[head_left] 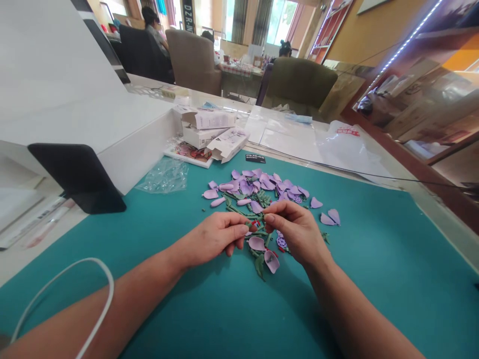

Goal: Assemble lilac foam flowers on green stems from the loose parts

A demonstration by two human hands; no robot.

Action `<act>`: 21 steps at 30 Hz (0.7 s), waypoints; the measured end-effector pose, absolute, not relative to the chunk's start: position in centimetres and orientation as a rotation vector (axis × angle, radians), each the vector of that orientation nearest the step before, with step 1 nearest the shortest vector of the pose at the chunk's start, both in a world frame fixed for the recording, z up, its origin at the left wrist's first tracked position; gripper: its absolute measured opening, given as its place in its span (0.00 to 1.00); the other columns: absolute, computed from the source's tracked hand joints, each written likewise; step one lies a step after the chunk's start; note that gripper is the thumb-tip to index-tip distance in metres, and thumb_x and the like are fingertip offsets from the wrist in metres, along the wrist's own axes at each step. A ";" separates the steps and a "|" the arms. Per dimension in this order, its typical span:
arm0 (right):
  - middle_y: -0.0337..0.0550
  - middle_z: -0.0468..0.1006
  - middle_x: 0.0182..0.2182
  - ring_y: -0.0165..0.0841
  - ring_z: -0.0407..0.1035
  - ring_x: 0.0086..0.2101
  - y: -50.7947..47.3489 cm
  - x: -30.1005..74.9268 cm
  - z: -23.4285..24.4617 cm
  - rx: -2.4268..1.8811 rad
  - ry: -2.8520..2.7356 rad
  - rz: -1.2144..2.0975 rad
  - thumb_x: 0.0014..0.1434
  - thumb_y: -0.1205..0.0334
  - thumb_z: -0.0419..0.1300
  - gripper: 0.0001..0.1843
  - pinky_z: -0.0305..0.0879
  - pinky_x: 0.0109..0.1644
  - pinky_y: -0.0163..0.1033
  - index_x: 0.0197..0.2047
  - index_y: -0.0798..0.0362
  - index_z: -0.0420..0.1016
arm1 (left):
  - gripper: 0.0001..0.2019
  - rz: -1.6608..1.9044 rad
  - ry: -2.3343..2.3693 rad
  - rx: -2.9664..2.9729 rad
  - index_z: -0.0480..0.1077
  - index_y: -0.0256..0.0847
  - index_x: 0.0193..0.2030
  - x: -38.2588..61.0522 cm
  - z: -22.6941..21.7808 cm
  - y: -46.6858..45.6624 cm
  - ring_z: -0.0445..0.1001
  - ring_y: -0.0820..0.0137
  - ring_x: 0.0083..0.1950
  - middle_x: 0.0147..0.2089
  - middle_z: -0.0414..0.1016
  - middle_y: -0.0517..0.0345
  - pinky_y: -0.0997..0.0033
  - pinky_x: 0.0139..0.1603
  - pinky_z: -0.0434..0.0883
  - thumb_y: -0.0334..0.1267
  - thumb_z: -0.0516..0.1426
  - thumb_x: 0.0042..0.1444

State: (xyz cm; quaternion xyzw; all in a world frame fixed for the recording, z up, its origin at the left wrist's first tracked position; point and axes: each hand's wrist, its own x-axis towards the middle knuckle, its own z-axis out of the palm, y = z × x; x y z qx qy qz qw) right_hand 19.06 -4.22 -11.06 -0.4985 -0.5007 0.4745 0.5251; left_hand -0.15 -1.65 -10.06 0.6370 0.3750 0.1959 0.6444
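Two bare hands met near the middle of the frame: the left hand (215,237) pinched a small red-and-green piece (255,225) between thumb and forefinger, its other fingers loosely curled, while the right hand (297,232) had thumb and forefinger drawn together just beside it; whether anything sat between those tips was too small to tell. Thin, curved purple petals (246,188) lay heaped behind and beneath them, mixed with slim green stems (235,209), and two cupped pink petals (256,243) rested just below. The smooth teal mat (377,264) gave room at lower centre and right, stopping at the pale edge of the desk (445,239). Leftward, a glossy black panel (80,177) and crinkled clear plastic (166,175) bounded the mat, opened cardboard boxes (229,143) stood at upper centre, and a white cable (111,284) arched across the left forearm.
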 end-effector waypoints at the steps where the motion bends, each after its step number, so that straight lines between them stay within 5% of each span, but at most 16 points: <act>1: 0.35 0.75 0.19 0.28 0.69 0.22 -4.2 19.0 -11.1 -1.189 -1.203 1.132 0.46 0.57 0.70 0.10 0.68 0.26 0.34 0.29 0.53 0.77 | 0.10 0.433 0.850 1.459 0.72 0.38 0.36 -0.2 -10.0 -1.7 0.65 0.77 0.22 0.25 0.69 0.63 0.76 0.25 0.62 0.41 0.54 0.58; 21: 0.36 0.76 0.21 0.29 0.71 0.24 -4.9 18.2 -12.0 -1.219 -1.275 0.991 0.47 0.61 0.68 0.05 0.68 0.27 0.35 0.28 0.51 0.78 | 0.15 0.459 0.974 1.826 0.74 0.39 0.43 -0.4 -10.3 -1.8 0.70 0.72 0.31 0.30 0.72 0.60 0.74 0.31 0.65 0.41 0.49 0.61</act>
